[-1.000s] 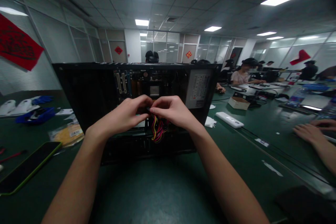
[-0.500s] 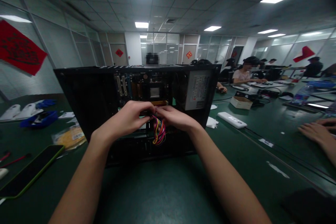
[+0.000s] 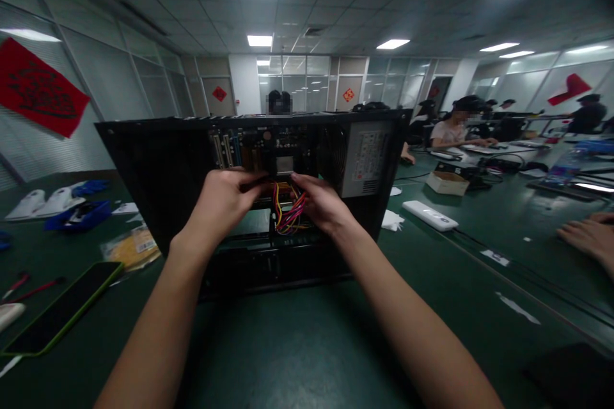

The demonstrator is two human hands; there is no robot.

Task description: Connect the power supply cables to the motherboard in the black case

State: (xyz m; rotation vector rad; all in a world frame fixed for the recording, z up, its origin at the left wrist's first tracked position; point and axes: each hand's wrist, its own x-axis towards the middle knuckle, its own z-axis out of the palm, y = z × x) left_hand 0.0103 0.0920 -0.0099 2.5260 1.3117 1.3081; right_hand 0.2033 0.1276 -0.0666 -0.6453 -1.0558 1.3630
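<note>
lengthwise, computer case [image 3: 153, 172]: left-right, open side nearest
wires [image 3: 290, 220]: drooping toward case's lower edge
left hand [image 3: 225, 198], right hand [image 3: 327, 203]: can't tell fingers' pinch

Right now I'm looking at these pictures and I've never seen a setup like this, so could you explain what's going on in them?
There's no machine at work: you see a person's bare left hand and right hand. The view comes from one camera worn on that person's head, looking forward and down. Both hands reach into an open computer case standing on a green table. Colored wires hang beside the right hand's fingers; whether either hand has a firm grip on anything is hard to tell. To the left lies a phone; to the right, a small box and someone else's hand.
</note>
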